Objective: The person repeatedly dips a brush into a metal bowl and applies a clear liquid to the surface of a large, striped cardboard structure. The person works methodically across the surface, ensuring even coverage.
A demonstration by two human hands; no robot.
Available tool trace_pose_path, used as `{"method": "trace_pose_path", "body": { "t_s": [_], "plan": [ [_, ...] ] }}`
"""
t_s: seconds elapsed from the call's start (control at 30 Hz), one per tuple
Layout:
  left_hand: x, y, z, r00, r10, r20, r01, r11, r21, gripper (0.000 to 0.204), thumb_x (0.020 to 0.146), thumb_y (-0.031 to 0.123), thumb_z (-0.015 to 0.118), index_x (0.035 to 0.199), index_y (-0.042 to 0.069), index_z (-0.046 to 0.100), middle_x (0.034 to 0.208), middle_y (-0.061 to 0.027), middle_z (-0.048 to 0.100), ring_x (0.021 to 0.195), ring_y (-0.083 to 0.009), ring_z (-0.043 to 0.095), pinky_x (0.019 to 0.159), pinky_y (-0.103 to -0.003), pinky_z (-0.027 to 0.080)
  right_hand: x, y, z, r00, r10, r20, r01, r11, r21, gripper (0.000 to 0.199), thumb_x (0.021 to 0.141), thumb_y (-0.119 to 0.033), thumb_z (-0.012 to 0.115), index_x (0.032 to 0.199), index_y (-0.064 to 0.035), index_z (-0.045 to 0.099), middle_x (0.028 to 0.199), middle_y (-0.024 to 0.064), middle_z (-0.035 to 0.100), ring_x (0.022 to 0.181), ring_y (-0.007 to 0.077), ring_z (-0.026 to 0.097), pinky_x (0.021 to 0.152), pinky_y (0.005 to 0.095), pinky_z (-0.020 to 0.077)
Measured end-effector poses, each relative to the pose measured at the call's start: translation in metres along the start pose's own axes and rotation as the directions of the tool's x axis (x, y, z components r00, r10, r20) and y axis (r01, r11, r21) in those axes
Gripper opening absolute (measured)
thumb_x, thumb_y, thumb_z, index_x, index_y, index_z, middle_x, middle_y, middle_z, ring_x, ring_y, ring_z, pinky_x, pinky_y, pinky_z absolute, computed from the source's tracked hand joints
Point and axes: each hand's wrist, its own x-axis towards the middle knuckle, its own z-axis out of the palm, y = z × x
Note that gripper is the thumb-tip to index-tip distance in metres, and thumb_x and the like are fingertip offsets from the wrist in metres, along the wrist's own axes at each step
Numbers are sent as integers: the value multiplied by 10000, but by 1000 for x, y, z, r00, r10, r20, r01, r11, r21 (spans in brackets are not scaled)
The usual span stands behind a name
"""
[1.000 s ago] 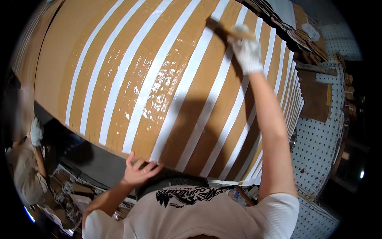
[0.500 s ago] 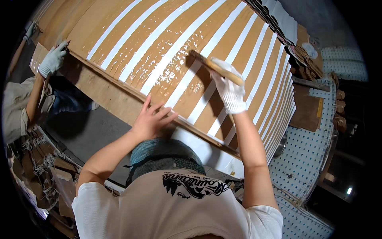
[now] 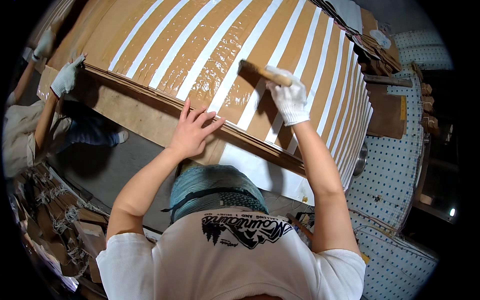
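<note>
Left hand [image 3: 191, 132]: bare, back uppermost, fingers [image 3: 204, 118] fanned apart. Left forearm [image 3: 159, 176]: bare, slanting up and rightward from a bent left elbow [image 3: 126, 210].
Right hand [image 3: 290, 95]: in white knit glove [image 3: 292, 106], curled into a grip, reaching farther forward than the left. Right forearm [image 3: 318, 162]: bare, raised, leaning leftward; right elbow [image 3: 333, 195] slightly bent.

Dotted covering [image 3: 387, 200], tangled white strings [image 3: 62, 218]

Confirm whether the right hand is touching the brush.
Touching: the head view shows the gloved right hand gripping the brush by its wooden handle, with no gap between them.
</note>
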Motion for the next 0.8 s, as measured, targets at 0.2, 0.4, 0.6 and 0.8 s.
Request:
{"method": "trace_pose_path", "body": {
  "t_s": [0.2, 0.4, 0.6, 0.8],
  "plan": [
    [-2, -1, -3, 999, -23, 31, 24, 998, -49, 725, 712, 116, 636, 1415, 268, 549, 1323, -68, 559, 1306, -341, 448, 1211, -665, 94, -78, -34, 4, 988, -11, 157, -17, 984, 175, 362, 797, -103, 644, 1150, -153, 709, 1101, 139, 704, 960, 332, 694, 839, 417, 565],
    [2, 1, -10, 996, -19, 90, 20, 1000, -15, 835, 672, 123, 649, 1472, 302, 487, 1354, -80, 522, 1332, -363, 412, 1208, -671, 86, 8, 41, -24, 957, 285, 61, -273, 949, -155, 254, 866, -321, 696, 1108, -260, 745, 861, 75, 735, 786, 293, 700, 737, 423, 579],
    [8, 6, -10, 996, -7, 85, 8, 1000, -19, 845, 645, 110, 633, 1453, 324, 516, 1324, -91, 525, 1302, -380, 418, 1202, -681, 102, -44, 80, 12, 986, 72, -151, -96, 983, -154, 342, 864, -84, 589, 1167, -190, 708, 1090, 116, 715, 942, 312, 700, 833, 413, 562],
    [6, 15, -9, 998, 3, 63, -4, 1000, 23, 801, 676, 114, 627, 1436, 351, 536, 1320, -102, 524, 1305, -389, 410, 1190, -684, 131, -129, 13, -16, 998, 29, 63, -39, 986, 163, 319, 871, -59, 559, 1138, -147, 712, 1056, 119, 719, 928, 305, 698, 846, 436, 562]
  ]
}}
